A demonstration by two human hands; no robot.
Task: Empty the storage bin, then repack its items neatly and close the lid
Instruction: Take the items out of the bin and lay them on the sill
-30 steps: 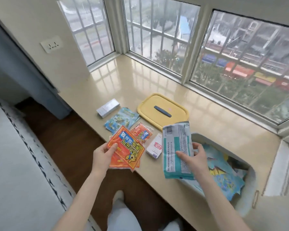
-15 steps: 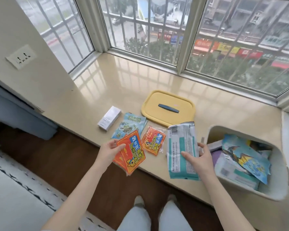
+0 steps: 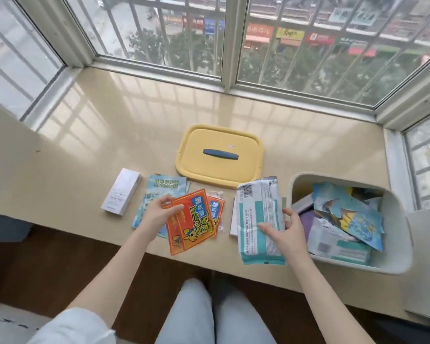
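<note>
Left hand (image 3: 159, 214) pinched orange packets (image 3: 193, 225), right hand (image 3: 287, 232) gripped teal-white pouch (image 3: 258, 214); storage bin (image 3: 396, 227) just right of it, part full. I'd have laid both flat, sorted by kind, short of the yellow lid (image 3: 219, 170)

- Beige window ledge (image 3: 134, 115).
- White carton (image 3: 121, 192), blue packet (image 3: 160, 191): left of left hand's (image 3: 157, 214) grip.
- Yellow lid (image 3: 219, 155): beyond both grips.
- Storage bin (image 3: 396, 214): right of right hand's (image 3: 287, 232) grip.
</note>
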